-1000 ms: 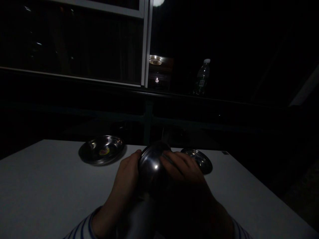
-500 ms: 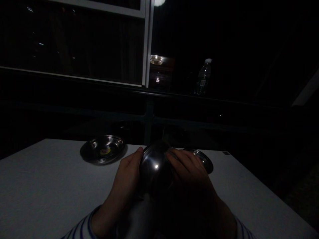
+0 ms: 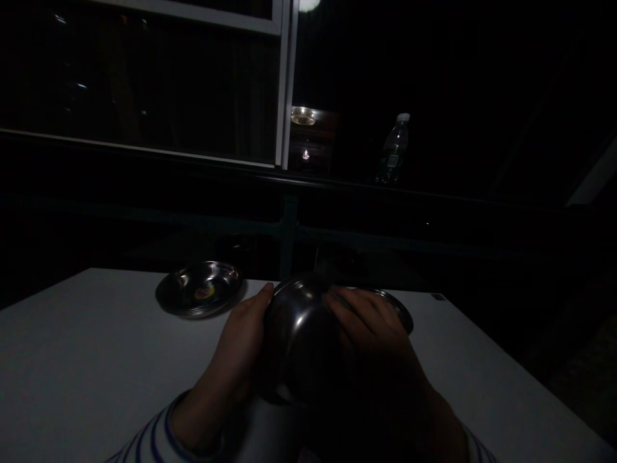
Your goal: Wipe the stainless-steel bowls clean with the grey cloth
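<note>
A shiny steel bowl is held up over the near part of the table, tilted so that its rounded outside faces me. My left hand grips its left side, with the thumb up along the rim. On the right side my right hand is closed against the bowl, its bent fingers lying on the metal. The palm of that hand and the bowl's underside are lost in deep shadow. Behind the right hand lies a steel dish, partly covered by the fingers. Another steel dish with a yellow and red sticker stands back left.
The white table reaches to a dark edge at the back, with a small dark label at its far right corner. Beyond it a plastic bottle stands on a dark ledge by the window frame. The room is very dim.
The bowl has turned and tipped a little between my hands, showing more of its underside lower down. My right hand has shifted slightly right, covering more of the dish behind it.
</note>
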The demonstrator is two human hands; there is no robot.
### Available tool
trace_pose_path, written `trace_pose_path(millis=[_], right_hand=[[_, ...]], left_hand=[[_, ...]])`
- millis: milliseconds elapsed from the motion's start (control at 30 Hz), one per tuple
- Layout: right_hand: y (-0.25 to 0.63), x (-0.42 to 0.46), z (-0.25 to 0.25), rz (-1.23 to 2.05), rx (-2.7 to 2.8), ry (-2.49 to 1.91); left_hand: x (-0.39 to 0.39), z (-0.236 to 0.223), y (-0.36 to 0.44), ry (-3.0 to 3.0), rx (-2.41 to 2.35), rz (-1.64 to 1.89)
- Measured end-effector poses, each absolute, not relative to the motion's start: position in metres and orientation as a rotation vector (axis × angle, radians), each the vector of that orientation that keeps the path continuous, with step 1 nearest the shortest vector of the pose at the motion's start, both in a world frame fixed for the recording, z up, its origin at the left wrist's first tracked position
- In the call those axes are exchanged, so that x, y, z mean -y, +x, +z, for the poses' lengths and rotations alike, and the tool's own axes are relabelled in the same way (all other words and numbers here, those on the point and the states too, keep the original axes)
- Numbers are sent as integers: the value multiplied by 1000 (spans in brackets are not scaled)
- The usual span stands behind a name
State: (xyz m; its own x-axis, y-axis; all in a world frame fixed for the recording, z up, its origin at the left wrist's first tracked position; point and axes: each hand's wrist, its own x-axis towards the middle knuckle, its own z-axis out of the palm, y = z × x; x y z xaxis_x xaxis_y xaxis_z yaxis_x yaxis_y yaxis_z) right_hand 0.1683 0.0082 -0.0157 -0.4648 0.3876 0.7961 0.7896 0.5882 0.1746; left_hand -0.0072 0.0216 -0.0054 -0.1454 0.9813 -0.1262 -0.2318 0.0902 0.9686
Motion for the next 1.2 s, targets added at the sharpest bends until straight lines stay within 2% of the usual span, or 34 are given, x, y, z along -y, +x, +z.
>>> trace_pose_path(millis=[233,467,733,1000,1200], right_hand=[[139,6,-27,-729,2162,-715],[155,-4,-20,-717,2161,-836],[135,8,-31,-691,2250,-635],[142,5,-29,-712,2243,-729],[137,9,-32,-707,2279,-664]], left_hand=[[-25,-7,-8,826,-1162,1351],[-22,-11,-2,865,-1174,1311],[-30,-12,-8,646,-1171,1383],[-27,-17,1,678,-1158,1320],[-31,-13,-8,564,-1199,1480]])
